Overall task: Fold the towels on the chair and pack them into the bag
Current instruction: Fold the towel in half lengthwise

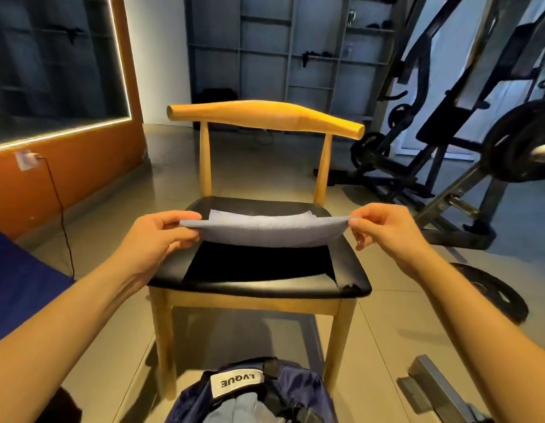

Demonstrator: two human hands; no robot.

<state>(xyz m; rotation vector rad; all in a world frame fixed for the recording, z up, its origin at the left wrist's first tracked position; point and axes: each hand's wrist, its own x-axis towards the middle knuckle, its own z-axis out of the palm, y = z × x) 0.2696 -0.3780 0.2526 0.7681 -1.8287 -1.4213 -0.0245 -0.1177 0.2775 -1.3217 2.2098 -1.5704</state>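
Note:
A light blue towel [269, 232] is stretched in the air just above the black seat of a wooden chair [353, 279]. My left hand [156, 236] pinches its left corners, and my right hand [384, 230] pinches its right corners. The towel is doubled over, with its far edge drooping toward the seat. A black towel [259, 264] lies flat on the seat under it. On the floor in front of the chair stands a dark blue bag [295, 389] with a white label, open at the top. Folded pale blue cloth [237, 410] shows inside it.
Black gym machines with weight plates [466, 141] stand close on the right of the chair. A weight plate [491, 291] lies on the floor by the chair's right front leg. An orange wall with a lit mirror [51, 71] is on the left, with a cable hanging down.

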